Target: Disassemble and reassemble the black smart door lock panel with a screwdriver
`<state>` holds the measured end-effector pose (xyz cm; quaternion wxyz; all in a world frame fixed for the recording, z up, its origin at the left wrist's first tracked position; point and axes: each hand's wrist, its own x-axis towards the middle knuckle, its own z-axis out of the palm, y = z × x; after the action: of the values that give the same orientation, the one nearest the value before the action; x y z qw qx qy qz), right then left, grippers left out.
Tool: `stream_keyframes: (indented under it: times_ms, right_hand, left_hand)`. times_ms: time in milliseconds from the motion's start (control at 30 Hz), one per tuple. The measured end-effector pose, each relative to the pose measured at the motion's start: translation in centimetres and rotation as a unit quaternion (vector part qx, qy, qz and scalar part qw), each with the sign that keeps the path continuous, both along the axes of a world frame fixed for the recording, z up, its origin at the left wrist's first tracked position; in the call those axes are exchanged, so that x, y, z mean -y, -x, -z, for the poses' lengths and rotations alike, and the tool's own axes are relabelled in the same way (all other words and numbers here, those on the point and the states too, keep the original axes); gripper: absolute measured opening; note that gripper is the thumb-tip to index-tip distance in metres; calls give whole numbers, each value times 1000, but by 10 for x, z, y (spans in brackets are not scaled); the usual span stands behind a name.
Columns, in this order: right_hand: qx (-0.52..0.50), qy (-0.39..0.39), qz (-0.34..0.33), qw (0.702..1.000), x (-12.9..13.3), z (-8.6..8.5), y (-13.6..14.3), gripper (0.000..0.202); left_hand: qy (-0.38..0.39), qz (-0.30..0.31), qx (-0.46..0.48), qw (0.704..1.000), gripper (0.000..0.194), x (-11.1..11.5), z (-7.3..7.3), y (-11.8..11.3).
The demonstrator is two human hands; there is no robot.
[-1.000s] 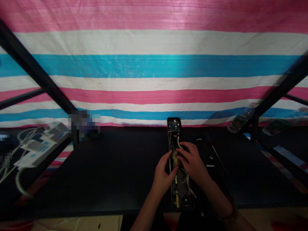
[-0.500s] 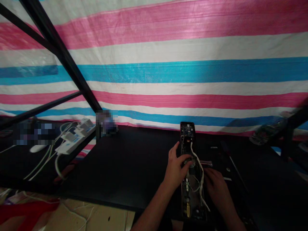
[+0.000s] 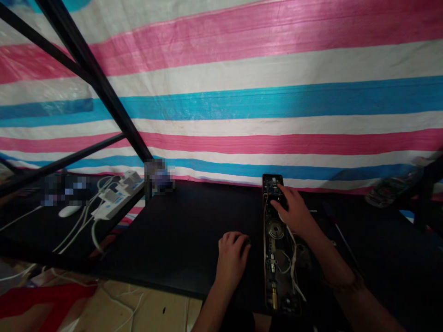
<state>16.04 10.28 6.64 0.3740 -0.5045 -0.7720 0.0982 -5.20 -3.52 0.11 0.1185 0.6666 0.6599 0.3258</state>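
A long narrow black device casing (image 3: pixel 266 258) lies open on the black table, with a circuit board (image 3: pixel 272 186) at its far end. Inside are a round metal part (image 3: pixel 276 229), a brass cylinder (image 3: pixel 274 295) and thin wires. A white cable (image 3: pixel 294 263) runs along its right side. My right hand (image 3: pixel 292 210) reaches over the far end, thumb and fingers apart, fingertips at the board. To the left of the casing, my left hand (image 3: pixel 233 253) rests on the table with curled fingers; a small dark thing shows at its fingertips, too dim to make out.
A screwdriver (image 3: pixel 344 240) lies on the right, and a clear plastic bottle (image 3: pixel 380 189) at the back right. White power strips (image 3: pixel 112 203) with cables and a white mouse (image 3: pixel 69 211) are on the left. A black metal frame (image 3: pixel 100 92) stands before a striped sheet (image 3: pixel 214 106).
My left hand has left the round part and moved left onto the table. My right hand has moved from beside the casing up to its far end. The view has shifted slightly.
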Motion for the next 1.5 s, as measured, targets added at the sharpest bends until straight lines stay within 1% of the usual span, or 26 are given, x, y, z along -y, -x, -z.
stream_keyframes:
  times_ms: [67, 100, 167, 200, 233, 300, 333, 400, 467, 533, 633, 733, 867, 967, 1067, 1200, 1333, 1500]
  right_hand:
    - [81, -8, 27, 996, -26, -10, 12, 57]
    - [124, -6, 43, 991, -36, -15, 17, 53]
    - [195, -5, 74, 978, -47, -23, 24, 43]
    - [222, -6, 87, 971, -49, -26, 26, 38]
    - [245, -5, 99, 965, -49, -29, 27, 33]
    - [282, 7, 114, 953, -46, -31, 29, 29]
    - [297, 18, 116, 948, -44, -31, 28, 28]
    - [316, 40, 114, 941, -43, -32, 26, 30]
    - [320, 53, 110, 939, -43, -33, 22, 31]
    - [324, 69, 97, 938, -44, -36, 18, 27]
    - [332, 108, 75, 934, -43, -42, 16, 27]
    - [329, 144, 70, 931, -36, -49, 19, 30]
    - [328, 162, 68, 928, -26, -56, 25, 32]
    - [328, 175, 66, 926, -19, -58, 28, 32]
    - [325, 193, 45, 925, -10, -56, 27, 27]
    - [305, 185, 41, 933, -3, -50, 22, 24]
    - [300, 182, 42, 936, -8, -49, 17, 22]
    - [325, 150, 97, 929, -13, -48, 19, 25]
  left_hand:
    - [-25, -20, 24, 999, 28, 2, -3, -8]
    - [-41, -31, 45, 998, 28, 4, -6, -14]
    - [-64, -40, 92, 993, 29, 11, -11, -34]
    - [-66, -24, 110, 991, 31, 16, -12, -46]
    - [-57, 5, 124, 991, 36, 22, -12, -58]
    - [-34, 69, 124, 989, 50, 33, -8, -79]
    - [-21, 88, 120, 989, 54, 37, -4, -87]
    - [6, 103, 122, 987, 57, 43, 3, -96]
    - [23, 103, 127, 986, 56, 45, 9, -98]
    - [27, 101, 129, 986, 55, 44, 12, -97]
    - [24, 100, 137, 985, 53, 43, 10, -95]
    - [27, 101, 150, 983, 51, 43, 5, -96]
    - [32, 93, 170, 981, 48, 44, 0, -97]
    - [25, 87, 176, 980, 48, 44, 1, -97]
    - [11, 88, 178, 980, 48, 44, 3, -96]
    - [13, 89, 186, 978, 47, 45, 5, -96]
    - [6, 89, 187, 978, 47, 44, 6, -96]
    - [-3, 86, 187, 979, 47, 44, 9, -97]
